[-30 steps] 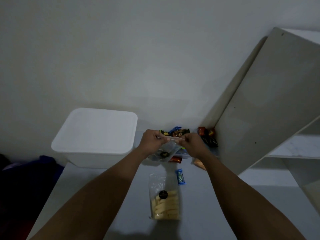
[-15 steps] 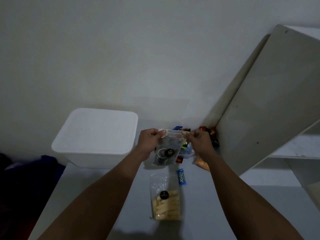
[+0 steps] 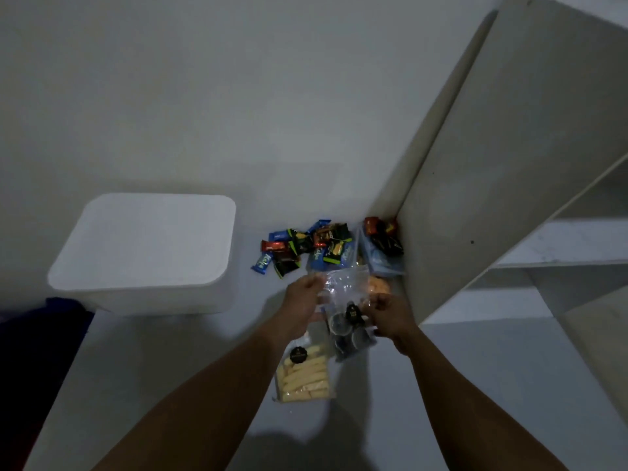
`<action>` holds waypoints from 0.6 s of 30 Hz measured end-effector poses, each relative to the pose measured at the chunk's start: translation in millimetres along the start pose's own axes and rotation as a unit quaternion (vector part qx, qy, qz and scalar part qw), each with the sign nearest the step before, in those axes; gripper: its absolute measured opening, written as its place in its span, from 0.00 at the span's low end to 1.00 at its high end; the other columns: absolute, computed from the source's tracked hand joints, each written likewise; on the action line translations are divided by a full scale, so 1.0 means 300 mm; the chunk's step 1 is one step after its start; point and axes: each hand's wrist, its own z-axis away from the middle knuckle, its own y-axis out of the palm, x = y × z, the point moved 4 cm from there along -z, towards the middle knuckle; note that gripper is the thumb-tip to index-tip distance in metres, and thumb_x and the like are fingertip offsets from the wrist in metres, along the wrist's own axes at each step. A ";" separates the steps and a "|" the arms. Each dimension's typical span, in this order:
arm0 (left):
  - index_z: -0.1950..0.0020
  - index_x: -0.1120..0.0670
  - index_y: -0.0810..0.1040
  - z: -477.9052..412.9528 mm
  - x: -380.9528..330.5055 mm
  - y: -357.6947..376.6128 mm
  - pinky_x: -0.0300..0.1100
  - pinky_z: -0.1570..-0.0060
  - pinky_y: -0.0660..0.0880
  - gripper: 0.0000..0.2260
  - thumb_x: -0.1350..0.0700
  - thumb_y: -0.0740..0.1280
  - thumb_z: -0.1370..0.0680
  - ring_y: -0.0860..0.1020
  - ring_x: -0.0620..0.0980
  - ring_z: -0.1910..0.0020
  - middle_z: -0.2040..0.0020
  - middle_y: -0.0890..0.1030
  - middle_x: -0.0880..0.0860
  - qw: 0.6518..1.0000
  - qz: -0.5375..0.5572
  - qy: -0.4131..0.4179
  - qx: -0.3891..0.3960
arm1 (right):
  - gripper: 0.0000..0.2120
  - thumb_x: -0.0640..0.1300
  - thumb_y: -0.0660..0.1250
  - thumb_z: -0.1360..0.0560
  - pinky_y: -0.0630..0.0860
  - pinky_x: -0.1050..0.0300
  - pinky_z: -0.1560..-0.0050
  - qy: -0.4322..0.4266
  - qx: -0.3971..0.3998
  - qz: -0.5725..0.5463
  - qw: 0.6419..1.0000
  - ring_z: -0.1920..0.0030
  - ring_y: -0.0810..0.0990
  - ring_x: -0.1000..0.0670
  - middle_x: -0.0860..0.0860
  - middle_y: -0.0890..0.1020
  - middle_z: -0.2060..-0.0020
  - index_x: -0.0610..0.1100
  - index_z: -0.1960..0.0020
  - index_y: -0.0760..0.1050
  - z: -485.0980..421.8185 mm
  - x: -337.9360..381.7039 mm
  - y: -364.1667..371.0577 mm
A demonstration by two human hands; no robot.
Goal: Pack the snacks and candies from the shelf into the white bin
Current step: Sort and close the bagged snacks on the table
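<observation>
Lowered crinkly clear bag (image 3: pixel 345 300), both hands (image 3: pixel 304 295)

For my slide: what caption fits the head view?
Both hands hold a clear snack bag near the lidded white bin.

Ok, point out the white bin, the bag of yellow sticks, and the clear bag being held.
white bin (image 3: pixel 142 239): head view, on its flat top.
bag of yellow sticks (image 3: pixel 304 377): head view, on the sticks.
clear bag (image 3: pixel 345 285): head view, on its upper clear part.

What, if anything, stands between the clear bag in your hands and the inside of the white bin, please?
The bin's lid is on, so it closes off the white bin. Nothing visible lies on the surface between it and the clear bag, held by the left hand and right hand.
</observation>
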 end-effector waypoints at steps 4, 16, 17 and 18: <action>0.40 0.47 0.68 -0.005 0.209 0.078 0.56 0.51 0.81 0.21 0.56 0.74 0.27 0.79 0.55 0.47 0.43 0.77 0.55 0.997 -0.072 -0.008 -0.006 | 0.03 0.37 0.70 0.29 0.79 0.49 0.63 0.068 -0.046 0.069 0.994 0.66 0.81 0.42 0.39 0.82 0.66 0.38 0.61 0.80 0.003 -0.209 -0.067; 0.42 0.56 0.78 -0.059 0.458 0.236 0.49 0.33 0.59 0.13 0.54 0.61 0.23 0.66 0.56 0.35 0.40 0.73 0.56 0.762 -0.622 0.086 0.155 | 0.30 0.51 0.75 0.31 0.72 0.55 0.42 0.024 0.016 0.328 0.944 0.40 0.77 0.44 0.44 0.78 0.39 0.44 0.34 0.70 -0.059 -0.365 -0.113; 0.43 0.56 0.78 -0.069 0.459 0.240 0.49 0.34 0.60 0.12 0.54 0.61 0.23 0.68 0.56 0.37 0.40 0.73 0.56 0.754 -0.634 0.092 0.146 | 0.28 0.52 0.75 0.31 0.72 0.56 0.43 0.021 0.024 0.338 0.940 0.40 0.77 0.44 0.44 0.78 0.40 0.44 0.35 0.71 -0.070 -0.358 -0.116; 0.44 0.56 0.79 -0.078 0.453 0.243 0.48 0.35 0.63 0.11 0.55 0.62 0.23 0.69 0.55 0.38 0.41 0.74 0.55 0.754 -0.636 0.095 0.132 | 0.26 0.53 0.75 0.31 0.72 0.57 0.44 0.016 0.018 0.340 0.940 0.42 0.78 0.45 0.45 0.79 0.41 0.44 0.37 0.74 -0.083 -0.347 -0.122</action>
